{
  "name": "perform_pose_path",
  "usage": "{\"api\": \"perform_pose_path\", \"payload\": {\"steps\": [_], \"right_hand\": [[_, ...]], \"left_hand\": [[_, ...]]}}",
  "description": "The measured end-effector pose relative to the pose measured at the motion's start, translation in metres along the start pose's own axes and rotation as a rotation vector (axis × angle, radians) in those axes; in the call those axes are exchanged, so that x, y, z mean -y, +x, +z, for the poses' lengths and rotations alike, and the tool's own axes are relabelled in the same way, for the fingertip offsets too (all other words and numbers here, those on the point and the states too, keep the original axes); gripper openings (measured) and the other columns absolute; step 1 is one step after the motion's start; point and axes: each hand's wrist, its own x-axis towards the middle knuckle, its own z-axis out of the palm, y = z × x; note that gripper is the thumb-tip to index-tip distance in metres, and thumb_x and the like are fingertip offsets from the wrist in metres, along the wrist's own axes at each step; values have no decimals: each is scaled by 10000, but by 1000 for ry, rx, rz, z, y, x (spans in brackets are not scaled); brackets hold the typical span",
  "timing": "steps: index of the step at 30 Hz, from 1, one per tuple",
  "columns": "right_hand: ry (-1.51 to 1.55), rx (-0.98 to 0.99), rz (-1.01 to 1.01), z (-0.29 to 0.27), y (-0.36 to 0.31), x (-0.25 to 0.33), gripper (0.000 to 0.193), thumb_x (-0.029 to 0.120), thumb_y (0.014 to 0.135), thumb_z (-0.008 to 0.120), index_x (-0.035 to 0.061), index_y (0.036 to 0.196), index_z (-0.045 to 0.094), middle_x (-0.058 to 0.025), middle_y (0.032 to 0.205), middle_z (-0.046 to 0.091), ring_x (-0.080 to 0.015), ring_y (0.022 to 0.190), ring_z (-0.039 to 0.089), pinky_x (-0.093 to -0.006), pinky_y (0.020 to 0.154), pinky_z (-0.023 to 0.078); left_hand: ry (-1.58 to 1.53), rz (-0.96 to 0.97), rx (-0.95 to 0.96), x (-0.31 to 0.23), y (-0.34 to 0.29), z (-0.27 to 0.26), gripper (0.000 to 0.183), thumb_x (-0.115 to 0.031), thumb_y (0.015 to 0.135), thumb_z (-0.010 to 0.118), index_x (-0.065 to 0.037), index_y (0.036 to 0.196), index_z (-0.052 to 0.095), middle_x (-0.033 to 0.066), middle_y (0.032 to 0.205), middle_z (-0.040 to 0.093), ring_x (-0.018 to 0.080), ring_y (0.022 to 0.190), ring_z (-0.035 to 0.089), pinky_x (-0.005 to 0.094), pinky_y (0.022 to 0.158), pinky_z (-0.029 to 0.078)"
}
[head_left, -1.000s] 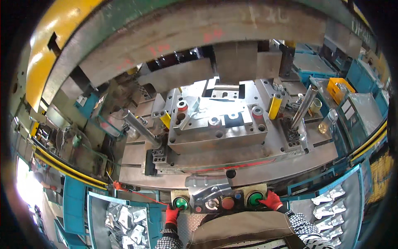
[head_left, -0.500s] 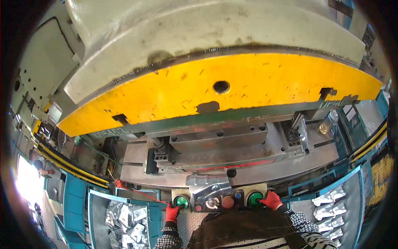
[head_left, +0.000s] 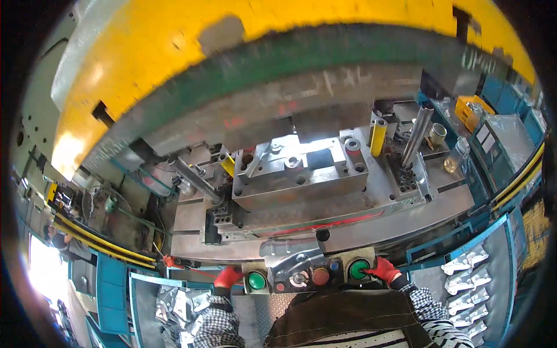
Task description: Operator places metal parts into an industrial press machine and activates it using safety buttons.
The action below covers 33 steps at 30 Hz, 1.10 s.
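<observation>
My right hand [head_left: 384,271], in a red glove, reaches a finger to the edge of the right green button [head_left: 359,269], its fingers apart and nothing in them. My left hand [head_left: 228,277], gloved in red too, is off to the left of the left green button [head_left: 256,281], by the end of a thin red rod [head_left: 200,272]. Its fingers are blurred, so I cannot tell whether it grips the rod. Between the buttons, a formed grey metal piece [head_left: 297,261] lies over the control box. Beyond it, a shiny sheet-metal part [head_left: 282,152] rests on the lower die [head_left: 301,194].
The yellow press ram [head_left: 325,13] and upper die [head_left: 255,127] hang above. Steel guide posts [head_left: 197,181] flank the lower die. A bin of jumbled metal parts [head_left: 138,298] stands at left, another with stacked parts [head_left: 499,278] at right. A bottle [head_left: 456,156] stands far right.
The ram and upper die have risen, baring the lower die and the part on it. My left hand has come off the left green button and moved left. My right hand stays at its button.
</observation>
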Motion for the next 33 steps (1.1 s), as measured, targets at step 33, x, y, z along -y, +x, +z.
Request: {"api": "perform_pose_path", "payload": {"steps": [33], "right_hand": [[-14, -781, 156, -276, 167, -229, 452, 313, 918, 751, -22, 1215, 694, -187, 1091, 725, -294, 979, 703, -411, 863, 546]], "left_hand": [[-170, 671, -1116, -342, -22, -249, 398, 71, 858, 622, 16, 1251, 619, 160, 1108, 653, 257, 1015, 654, 367, 903, 533]]}}
